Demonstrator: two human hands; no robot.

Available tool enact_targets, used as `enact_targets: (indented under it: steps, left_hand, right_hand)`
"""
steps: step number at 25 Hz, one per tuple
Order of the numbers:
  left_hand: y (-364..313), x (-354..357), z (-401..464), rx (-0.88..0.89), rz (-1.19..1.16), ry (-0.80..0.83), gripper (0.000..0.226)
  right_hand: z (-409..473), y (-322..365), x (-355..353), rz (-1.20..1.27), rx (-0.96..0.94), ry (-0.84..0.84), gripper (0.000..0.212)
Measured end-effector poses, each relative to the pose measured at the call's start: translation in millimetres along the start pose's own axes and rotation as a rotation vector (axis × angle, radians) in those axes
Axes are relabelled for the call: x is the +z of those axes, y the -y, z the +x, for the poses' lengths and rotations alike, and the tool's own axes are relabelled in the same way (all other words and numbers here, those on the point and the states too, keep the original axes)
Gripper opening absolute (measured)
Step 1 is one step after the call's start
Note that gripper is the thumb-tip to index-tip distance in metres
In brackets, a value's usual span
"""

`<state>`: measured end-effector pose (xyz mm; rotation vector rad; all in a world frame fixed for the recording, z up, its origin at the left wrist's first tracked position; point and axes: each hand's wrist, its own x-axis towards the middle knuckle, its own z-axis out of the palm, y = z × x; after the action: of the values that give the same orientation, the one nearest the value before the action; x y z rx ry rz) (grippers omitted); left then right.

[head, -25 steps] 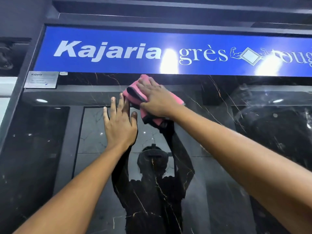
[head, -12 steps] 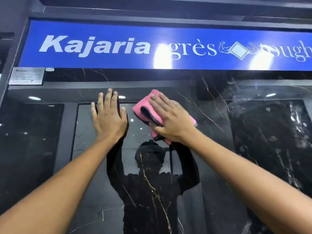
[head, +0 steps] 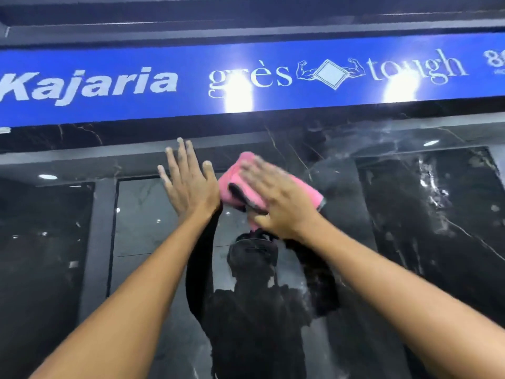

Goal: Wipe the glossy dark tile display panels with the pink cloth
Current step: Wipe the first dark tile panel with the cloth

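Both hands have slid closer together: flat left hand (head: 191,184) touches dark panel (head: 426,242), right hand (head: 278,203) at 3 o'clock presses pink cloth (head: 232,179) flat.

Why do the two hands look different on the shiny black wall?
The right hand presses a pink cloth against the tile panel; the left hand lies bare on the panel with nothing under it. The right hand looks blurred; the left hand looks sharp. The left hand's fingers point up towards the blue sign; the right hand's point up and leftward. Both are flat, fingers straight.
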<state>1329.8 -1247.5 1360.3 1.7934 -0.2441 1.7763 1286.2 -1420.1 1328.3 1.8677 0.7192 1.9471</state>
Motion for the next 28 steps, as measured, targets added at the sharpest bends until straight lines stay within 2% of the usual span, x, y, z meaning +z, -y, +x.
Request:
enact_targets:
  steps: [1,4,5,6,7,9,10,11,12,14,15,16,17,20,21,22,23,25,26,27,28]
  left_hand:
    - [3,1,-2,0.023,0.047,-0.005,0.058]
    - [7,0,-4,0.048,0.099,-0.005,0.058]
    - [7,1,-5,0.049,0.108,-0.002,0.057]
    - [6,1,-5,0.051,0.118,-0.001,0.057]
    - [6,1,-5,0.05,0.126,0.001,0.057]
    - [7,-1,-5,0.047,0.14,0.004,0.057]
    - [7,-1,-5,0.048,0.143,0.003,0.057]
    - [6,-2,-5,0.047,0.143,0.003,0.056]
    - [6,-2,-5,0.043,0.145,0.004,0.056]
    - [7,-3,-7,0.035,0.151,0.003,0.056]
    - [7,-2,-9,0.038,0.154,0.001,0.056]
    - [6,-1,-9,0.045,0.157,0.002,0.056]
    - [6,-2,-8,0.049,0.155,0.003,0.056]
    - [7,-2,-7,0.044,0.142,0.009,0.056]
    - [6,-1,-6,0.048,0.14,0.008,0.056]
    - [7,-1,-6,0.054,0.137,0.006,0.056]
    - [8,-1,-5,0.057,0.134,0.004,0.056]
    - [10,-1,-6,0.055,0.133,0.001,0.057]
    - [10,-1,-7,0.058,0.136,0.002,0.057]
    - [10,-1,-7,0.06,0.139,0.005,0.057]
    - [9,-1,-7,0.06,0.14,0.01,0.056]
  right_hand:
    - [-4,-31,-9,-0.033,0.102,-0.062,0.073]
    - [-1,-107,-48,0.0,0.845,-0.181,0.066]
    - [10,-110,-49,0.021,1.017,-0.2,0.065]
    - [26,-98,-46,0.036,1.034,-0.174,0.066]
    - [44,-80,-36,0.033,0.883,-0.098,0.068]
    - [61,-38,-17,0.05,0.336,0.135,0.073]
    - [63,-37,-14,0.034,0.134,0.223,0.074]
    - [65,-53,-20,0.029,0.052,0.247,0.074]
    - [65,-78,-26,0.04,0.119,0.202,0.075]
    - [55,-124,-41,0.05,0.493,0.002,0.075]
    - [47,-129,-44,0.062,0.673,-0.087,0.074]
    - [39,-116,-41,0.063,0.75,-0.12,0.073]
    - [32,-89,-33,0.071,0.696,-0.117,0.074]
    - [-10,-15,-12,0.11,0.073,0.075,0.078]
    - [-17,-24,-16,0.063,-0.084,0.128,0.078]
    - [-15,-48,-23,0.022,-0.129,0.12,0.079]
    - [-8,-77,-29,0.016,-0.032,0.092,0.082]
    - [11,-114,-46,0.055,0.41,0.045,0.087]
    - [15,-110,-47,0.047,0.567,0.017,0.087]
    - [14,-90,-42,0.045,0.605,-0.005,0.086]
    - [4,-59,-32,0.06,0.524,-0.022,0.084]
